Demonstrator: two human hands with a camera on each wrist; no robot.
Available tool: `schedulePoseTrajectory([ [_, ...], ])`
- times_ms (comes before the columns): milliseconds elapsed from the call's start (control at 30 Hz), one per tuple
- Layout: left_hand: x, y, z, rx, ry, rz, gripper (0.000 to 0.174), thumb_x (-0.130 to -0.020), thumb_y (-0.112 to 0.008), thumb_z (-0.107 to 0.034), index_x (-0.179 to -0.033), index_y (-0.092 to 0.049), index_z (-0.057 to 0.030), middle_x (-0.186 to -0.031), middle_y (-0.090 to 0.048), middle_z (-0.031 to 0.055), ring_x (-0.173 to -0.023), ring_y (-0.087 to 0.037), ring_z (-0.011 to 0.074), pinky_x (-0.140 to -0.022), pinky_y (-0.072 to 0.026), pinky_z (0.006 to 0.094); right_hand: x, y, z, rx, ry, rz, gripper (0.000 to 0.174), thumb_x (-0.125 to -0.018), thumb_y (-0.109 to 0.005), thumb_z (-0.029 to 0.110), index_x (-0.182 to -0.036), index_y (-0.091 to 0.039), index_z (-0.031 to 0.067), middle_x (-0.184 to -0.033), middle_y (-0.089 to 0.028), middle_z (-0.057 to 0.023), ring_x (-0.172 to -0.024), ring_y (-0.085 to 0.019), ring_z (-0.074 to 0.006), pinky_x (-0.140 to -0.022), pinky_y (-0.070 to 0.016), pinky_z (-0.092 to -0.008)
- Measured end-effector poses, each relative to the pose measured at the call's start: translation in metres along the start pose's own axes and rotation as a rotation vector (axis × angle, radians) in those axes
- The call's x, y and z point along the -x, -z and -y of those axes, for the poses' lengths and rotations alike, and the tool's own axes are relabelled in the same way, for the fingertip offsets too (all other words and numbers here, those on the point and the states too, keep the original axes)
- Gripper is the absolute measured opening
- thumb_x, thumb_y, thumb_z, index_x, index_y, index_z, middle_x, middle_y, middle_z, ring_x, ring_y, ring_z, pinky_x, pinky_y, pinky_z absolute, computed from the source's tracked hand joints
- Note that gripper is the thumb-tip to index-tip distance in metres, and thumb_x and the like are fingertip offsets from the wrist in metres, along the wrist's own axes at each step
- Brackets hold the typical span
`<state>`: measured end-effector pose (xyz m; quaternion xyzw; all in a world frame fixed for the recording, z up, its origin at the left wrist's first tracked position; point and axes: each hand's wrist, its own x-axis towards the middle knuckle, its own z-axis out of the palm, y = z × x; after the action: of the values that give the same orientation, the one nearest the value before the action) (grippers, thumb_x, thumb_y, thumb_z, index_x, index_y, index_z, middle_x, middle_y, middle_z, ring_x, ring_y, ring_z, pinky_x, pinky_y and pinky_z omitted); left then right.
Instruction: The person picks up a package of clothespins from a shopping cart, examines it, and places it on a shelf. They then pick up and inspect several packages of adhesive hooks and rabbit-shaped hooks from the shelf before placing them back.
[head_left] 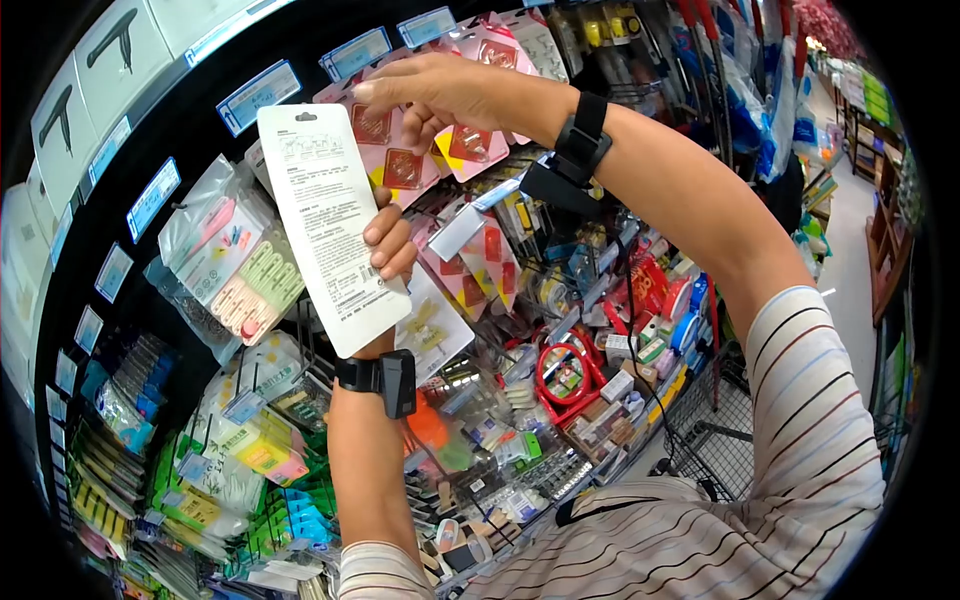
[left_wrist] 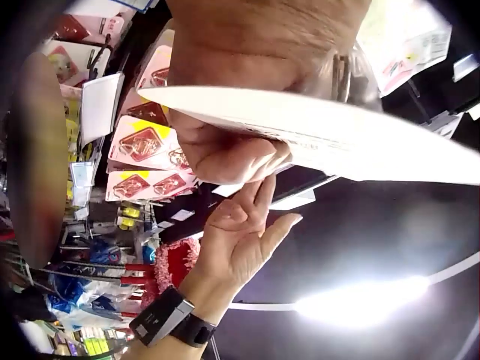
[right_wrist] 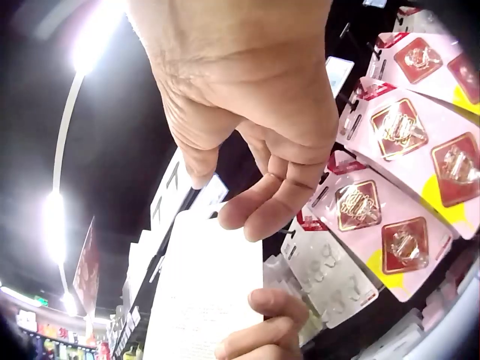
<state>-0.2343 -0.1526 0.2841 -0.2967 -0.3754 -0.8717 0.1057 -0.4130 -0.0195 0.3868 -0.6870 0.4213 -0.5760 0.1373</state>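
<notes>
A long white card package (head_left: 325, 235) with a hang hole and printed text faces the head camera, tilted. My left hand (head_left: 393, 238) grips its right edge, fingertips on the printed face and the rest of the hand behind the card. In the left wrist view the card (left_wrist: 375, 142) is seen nearly edge-on above the right hand (left_wrist: 236, 244). My right hand (head_left: 450, 95) hovers by the card's top, holding nothing, fingers loosely bent. The right wrist view has its fingertips over the card's (right_wrist: 202, 285) top corner; whether they touch it, I cannot tell.
Pink cards with red squares (head_left: 403, 168) hang behind the hands. Bagged goods (head_left: 235, 255) hang on the left below price labels (head_left: 153, 200). Lower right are small packets and a red round-framed item (head_left: 568, 378). A wire cart (head_left: 705, 450) stands beside the shelf.
</notes>
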Motion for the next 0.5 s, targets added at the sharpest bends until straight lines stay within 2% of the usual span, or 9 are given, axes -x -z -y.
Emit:
schedulePoseTrajectory([
  [33,-0.001,-0.005,0.004,0.008,0.003,0.004,0.058,-0.097,-0.054,-0.042,-0.122,-0.041,0.0090,-0.079,-0.042,0.0068,-0.062,-0.041,0.0157,-0.054,-0.0396,0.0293,-0.001,-0.002,0.002,-0.062,0.026,0.070,0.066,-0.090,-0.070,0.042,-0.127,-0.052,-0.0098,-0.112,-0.062,-0.0210,-0.068,-0.064,-0.0133,-0.062,-0.0554,-0.0271],
  [133,-0.004,-0.010,0.014,0.042,0.025,0.027,0.060,-0.096,-0.054,-0.044,-0.121,-0.040,0.0088,-0.079,-0.042,0.0070,-0.062,-0.042,0.0156,-0.053,-0.0398,0.0291,-0.003,-0.012,0.004,-0.016,-0.029,0.045,0.063,-0.090,-0.071,0.039,-0.126,-0.053,-0.0103,-0.104,-0.063,-0.0180,-0.064,-0.064,-0.0138,-0.061,-0.0539,-0.0260],
  [167,-0.005,-0.010,0.015,0.049,0.033,0.042,0.059,-0.096,-0.054,-0.044,-0.121,-0.041,0.0087,-0.079,-0.042,0.0071,-0.062,-0.042,0.0156,-0.053,-0.0399,0.0291,-0.005,-0.013,0.003,-0.012,-0.029,0.031,0.054,-0.090,-0.071,0.033,-0.120,-0.056,-0.0094,-0.094,-0.064,-0.0138,-0.062,-0.065,-0.0148,-0.059,-0.0536,-0.0261],
  [267,-0.005,-0.014,0.019,0.015,0.028,0.032,0.057,-0.097,-0.053,-0.043,-0.120,-0.041,0.0085,-0.079,-0.042,0.0069,-0.062,-0.042,0.0157,-0.053,-0.0402,0.0294,-0.006,-0.011,0.000,-0.001,-0.045,0.026,0.047,-0.092,-0.069,0.030,-0.115,-0.058,-0.0088,-0.089,-0.066,-0.0134,-0.066,-0.067,-0.0167,-0.058,-0.0555,-0.0271],
  [367,-0.004,-0.010,0.017,-0.069,0.023,-0.003,0.055,-0.098,-0.053,-0.042,-0.119,-0.042,0.0077,-0.080,-0.043,0.0067,-0.061,-0.043,0.0156,-0.052,-0.0402,0.0292,-0.001,-0.009,-0.011,-0.123,-0.052,0.032,0.041,-0.092,-0.068,0.028,-0.111,-0.059,-0.0072,-0.089,-0.068,-0.0150,-0.069,-0.069,-0.0179,-0.061,-0.0583,-0.0306],
  [400,-0.003,-0.003,0.014,-0.098,0.026,-0.011,0.054,-0.098,-0.053,-0.041,-0.118,-0.043,0.0074,-0.080,-0.044,0.0067,-0.061,-0.043,0.0155,-0.051,-0.0402,0.0290,-0.003,-0.006,-0.023,-0.105,-0.064,0.046,0.044,-0.094,-0.066,0.030,-0.114,-0.059,-0.0075,-0.099,-0.068,-0.0201,-0.074,-0.071,-0.0215,-0.063,-0.0596,-0.0330],
  [433,-0.005,0.004,0.010,-0.138,0.037,-0.026,0.050,-0.098,-0.053,-0.039,-0.117,-0.043,0.0066,-0.079,-0.044,0.0064,-0.061,-0.044,0.0155,-0.049,-0.0398,0.0285,0.002,-0.005,-0.025,-0.142,-0.089,0.042,0.047,-0.095,-0.063,0.034,-0.116,-0.059,-0.0082,-0.102,-0.068,-0.0217,-0.078,-0.071,-0.0231,-0.064,-0.0599,-0.0334],
  [467,0.002,0.006,0.010,-0.281,-0.023,-0.224,0.039,-0.100,-0.054,-0.034,-0.110,-0.049,0.0037,-0.077,-0.047,0.0049,-0.060,-0.045,0.0138,-0.048,-0.0392,0.0281,0.009,-0.005,-0.029,-0.181,-0.115,0.036,0.050,-0.097,-0.060,0.037,-0.117,-0.058,-0.0088,-0.106,-0.067,-0.0232,-0.081,-0.071,-0.0248,-0.065,-0.0601,-0.0337],
  [500,-0.003,0.010,0.006,-0.504,-0.082,-0.403,0.035,-0.100,-0.054,-0.031,-0.109,-0.052,0.0029,-0.079,-0.051,0.0047,-0.063,-0.048,0.0136,-0.050,-0.0420,0.0285,0.019,-0.004,-0.027,-0.137,-0.112,0.045,0.060,-0.100,-0.052,0.046,-0.122,-0.056,-0.0095,-0.114,-0.065,-0.0247,-0.089,-0.071,-0.0276,-0.069,-0.0601,-0.0337],
])
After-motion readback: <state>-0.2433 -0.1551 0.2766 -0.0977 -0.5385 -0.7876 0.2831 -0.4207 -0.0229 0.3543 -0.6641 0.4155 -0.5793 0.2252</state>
